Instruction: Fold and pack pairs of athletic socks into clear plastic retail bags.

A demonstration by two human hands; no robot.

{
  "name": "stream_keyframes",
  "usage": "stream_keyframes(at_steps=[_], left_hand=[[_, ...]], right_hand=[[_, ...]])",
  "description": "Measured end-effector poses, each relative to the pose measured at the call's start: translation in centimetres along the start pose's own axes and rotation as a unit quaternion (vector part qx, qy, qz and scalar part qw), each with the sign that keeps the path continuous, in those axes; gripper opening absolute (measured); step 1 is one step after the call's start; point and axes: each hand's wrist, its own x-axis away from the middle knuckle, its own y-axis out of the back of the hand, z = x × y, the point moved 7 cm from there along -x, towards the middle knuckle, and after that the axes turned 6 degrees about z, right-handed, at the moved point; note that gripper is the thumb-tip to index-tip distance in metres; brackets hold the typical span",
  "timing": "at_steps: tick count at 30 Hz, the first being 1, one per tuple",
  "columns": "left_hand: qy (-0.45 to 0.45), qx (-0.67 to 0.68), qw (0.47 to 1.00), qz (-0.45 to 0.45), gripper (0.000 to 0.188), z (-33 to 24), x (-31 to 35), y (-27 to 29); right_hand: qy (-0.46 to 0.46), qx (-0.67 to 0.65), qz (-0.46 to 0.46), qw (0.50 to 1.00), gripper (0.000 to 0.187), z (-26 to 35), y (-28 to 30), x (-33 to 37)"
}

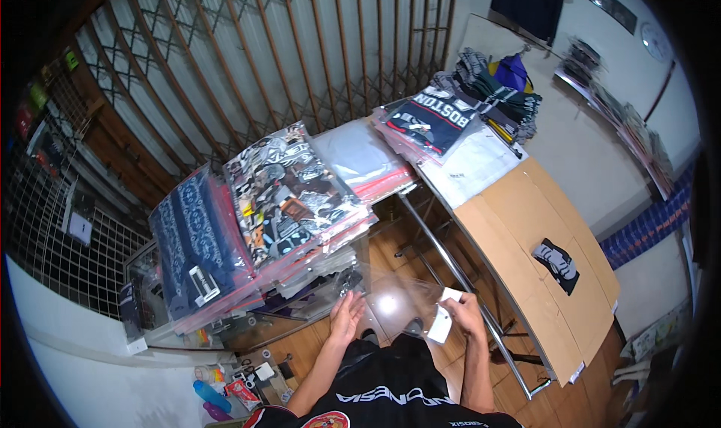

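Note:
A thin clear plastic bag (402,287) spreads between my two hands, over the tiled floor. My right hand (469,315) is closed with its fingers around a white card (440,326) at the bag's right side; the card looks folded or in two pieces, I cannot tell which. At the bag's left edge, my left hand (346,319) has its fingers stretched upward and the thumb apart. It is close to the plastic, and whether it touches is unclear.
Stacks of bagged garments lie on the left table: navy patterned (197,236), multicoloured print (293,195) and grey (360,158). On the right, a cardboard-topped table (518,225) bears a folded dark-and-grey cloth item (556,266). A metal table leg (451,259) stands near my right hand.

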Motion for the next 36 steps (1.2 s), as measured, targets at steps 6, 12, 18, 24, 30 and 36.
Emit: stream_keyframes(at_steps=[6,12,18,24,30,36], left_hand=[[-0.007,-0.098,0.993,0.072,0.022,-0.6,-1.4,-7.1],[-0.001,-0.182,0.965,0.188,0.017,0.1,-2.5,-15.2],[-0.008,-0.27,0.921,0.282,0.013,1.3,-2.9,-24.6],[-0.133,-0.192,0.938,0.258,0.015,1.1,-3.6,-33.6],[-0.393,-0.268,0.846,0.241,0.013,2.8,-1.5,-41.3],[-0.471,-0.378,0.721,0.34,0.008,10.8,-0.9,-44.3]], right_hand=[[-0.008,0.031,-0.107,0.994,0.016,0.6,10.4,1.9],[0.045,-0.002,-0.186,0.982,0.014,3.2,16.9,2.1],[0.119,0.029,-0.253,0.96,0.015,6.7,23.3,1.2],[0.205,0.038,-0.314,0.926,0.041,7.8,31.8,-0.9],[0.037,0.489,-0.317,0.812,0.074,7.0,34.6,1.1],[-0.013,0.455,-0.34,0.823,0.081,2.9,36.1,4.1]])
